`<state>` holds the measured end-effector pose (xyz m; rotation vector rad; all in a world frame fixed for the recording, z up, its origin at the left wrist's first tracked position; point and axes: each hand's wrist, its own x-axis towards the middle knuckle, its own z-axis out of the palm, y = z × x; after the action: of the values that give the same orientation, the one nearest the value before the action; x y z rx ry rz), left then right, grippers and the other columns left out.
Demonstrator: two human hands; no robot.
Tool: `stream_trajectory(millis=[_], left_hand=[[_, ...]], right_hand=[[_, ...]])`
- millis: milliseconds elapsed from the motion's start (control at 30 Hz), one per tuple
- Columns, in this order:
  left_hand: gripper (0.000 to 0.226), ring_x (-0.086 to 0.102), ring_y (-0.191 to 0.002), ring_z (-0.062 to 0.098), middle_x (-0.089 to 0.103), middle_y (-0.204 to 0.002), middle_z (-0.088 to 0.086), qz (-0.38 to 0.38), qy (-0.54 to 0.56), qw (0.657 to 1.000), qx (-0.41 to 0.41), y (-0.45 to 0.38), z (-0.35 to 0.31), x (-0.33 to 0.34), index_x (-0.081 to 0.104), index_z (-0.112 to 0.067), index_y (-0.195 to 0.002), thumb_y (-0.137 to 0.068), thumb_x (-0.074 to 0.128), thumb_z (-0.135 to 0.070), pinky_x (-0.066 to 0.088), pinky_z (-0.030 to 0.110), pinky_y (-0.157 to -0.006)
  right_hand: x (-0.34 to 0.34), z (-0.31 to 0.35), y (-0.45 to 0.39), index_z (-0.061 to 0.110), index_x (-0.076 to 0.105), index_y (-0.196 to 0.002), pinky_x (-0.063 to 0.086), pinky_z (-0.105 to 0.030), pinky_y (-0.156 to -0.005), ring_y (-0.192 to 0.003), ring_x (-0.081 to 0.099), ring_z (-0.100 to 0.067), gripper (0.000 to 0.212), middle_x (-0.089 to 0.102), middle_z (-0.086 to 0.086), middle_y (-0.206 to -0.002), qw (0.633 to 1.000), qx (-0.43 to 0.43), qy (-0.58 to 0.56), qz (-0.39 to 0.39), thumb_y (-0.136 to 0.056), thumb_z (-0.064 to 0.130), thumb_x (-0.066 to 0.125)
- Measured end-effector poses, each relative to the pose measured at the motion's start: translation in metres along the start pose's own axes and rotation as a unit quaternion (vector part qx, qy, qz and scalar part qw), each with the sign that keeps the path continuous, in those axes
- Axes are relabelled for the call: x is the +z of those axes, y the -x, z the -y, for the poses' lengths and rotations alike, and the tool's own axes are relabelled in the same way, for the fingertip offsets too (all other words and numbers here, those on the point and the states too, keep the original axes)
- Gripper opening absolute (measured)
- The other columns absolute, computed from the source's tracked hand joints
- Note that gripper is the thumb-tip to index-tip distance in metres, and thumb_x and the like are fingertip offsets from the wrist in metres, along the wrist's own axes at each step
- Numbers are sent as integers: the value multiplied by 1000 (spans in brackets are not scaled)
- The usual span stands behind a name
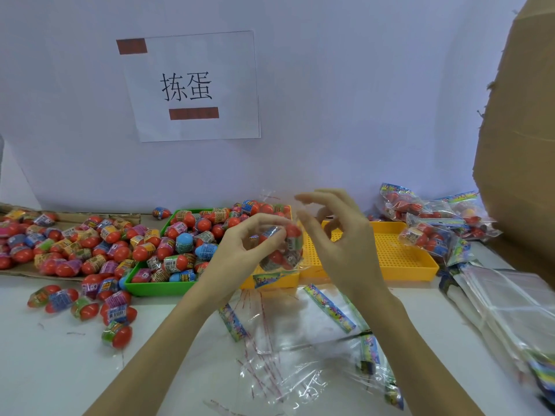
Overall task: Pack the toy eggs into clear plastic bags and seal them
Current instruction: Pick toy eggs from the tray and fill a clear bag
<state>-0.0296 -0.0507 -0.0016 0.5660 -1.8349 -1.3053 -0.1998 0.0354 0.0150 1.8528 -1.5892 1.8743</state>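
Hands raised over the white table [180,340]. Left hand [240,250] grips a clear bag of toy eggs [282,250] from the side, above the seam between green tray [156,288] and yellow tray [405,265]. Right hand [339,235] sits at the bag's top edge, fingers curled and spread; whether it pinches the film cannot be told. Loose eggs [75,250] heaped left; sealed packs [432,223] right; empty bags [300,331] in front

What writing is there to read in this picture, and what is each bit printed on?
"拣蛋": large black characters on the white paper sign on the wall.
Two red-brown bars on that sign: whatever they cover is unreadable.
Wrappers on the toy eggs: print and barcodes, too small and blurred.
Colourful header strips on the clear plastic bags: blurred, unreadable.
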Motion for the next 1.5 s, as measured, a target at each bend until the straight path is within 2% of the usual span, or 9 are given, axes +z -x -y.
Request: stream_trajectory(millis=[233, 400, 733, 867, 967, 1067, 1167, 1333, 1500], left_hand=[[27, 77, -98, 22, 79, -114, 7, -14, 129, 989, -67, -1, -3, -1, 77, -21, -120, -94, 75, -29, 62, 30, -77], [30, 76, -107, 30, 77, -120, 5, -1, 103, 993, -57, -1, 0, 1, 76, -20, -118, -89, 80, -27, 65, 44, -86], [28, 76, -110, 22, 79, -119, 11, -60, 191, 975, -96, -3, -1, 0, 81, -13, -115, -95, 70, -28, 64, 30, -85], [32, 76, -85, 8, 81, -113, 9, -51, 205, 970, -120, -5, -3, 2, 80, -9, -120, -98, 68, -29, 64, 31, -83], [35, 78, -98, 18, 80, -118, 12, -47, 183, 973, -133, -3, -1, 3, 80, -9, -120, -94, 71, -30, 65, 35, -85], [21, 78, -97, 11, 81, -115, 8, -46, 163, 977, -130, 0, 0, 6, 83, -13, -115, -96, 73, -19, 60, 19, -72], [16, 77, -85, 5, 82, -109, 5, -51, 128, 984, -115, 2, 1, 10, 83, -18, -111, -98, 74, -15, 58, 17, -68], [23, 80, -98, 22, 83, -102, 11, -48, 103, 991, -76, 3, 0, 15, 79, -16, -117, -99, 72, -6, 61, 22, -78], [21, 80, -97, 21, 82, -104, 6, -5, 43, 998, -49, 3, 2, 15, 80, -12, -113, -101, 66, -3, 60, 25, -85]], right_hand=[[-1, -2, 1, 28, 59, -138, 58, -23, -86, -102, 72, -11, 55, 75, 4, -107, 974, 175, -125, 72, -88, 41, 79], [1, -9, 4, 18, 80, -104, 60, -26, -84, -97, 75, -12, 16, 80, 3, -99, 949, 246, -171, 101, -92, 28, 79], [1, -9, 4, 7, 80, -104, 61, -32, -89, -101, 75, -22, 22, 80, -7, -102, 897, 346, -265, 71, -96, 27, 73], [2, -7, 4, 8, 79, -104, 59, -24, -74, -89, 75, -16, 18, 80, -6, -98, 892, 362, -267, 49, -99, 23, 71], [3, -7, 4, 17, 67, -115, 58, -23, -71, -87, 74, -12, 25, 77, -1, -97, 931, 330, -154, -11, -95, 26, 78], [2, -8, 4, 23, 60, -118, 53, -22, -78, -93, 67, -8, 32, 68, 5, -103, 988, 138, 18, -63, -93, 23, 80], [3, -6, 6, 22, 74, -113, 52, -30, -87, -99, 63, -14, 17, 66, 6, -104, 996, -18, 91, -10, -96, 23, 77], [12, -8, 11, 17, 80, -115, 52, -41, -89, -100, 62, -24, 21, 69, -2, -106, 983, -61, 165, 41, -95, 22, 78], [11, -11, 11, 17, 80, -112, 48, -31, -83, -92, 57, -20, 19, 66, 1, -98, 985, -27, 162, 58, -94, 23, 79]])
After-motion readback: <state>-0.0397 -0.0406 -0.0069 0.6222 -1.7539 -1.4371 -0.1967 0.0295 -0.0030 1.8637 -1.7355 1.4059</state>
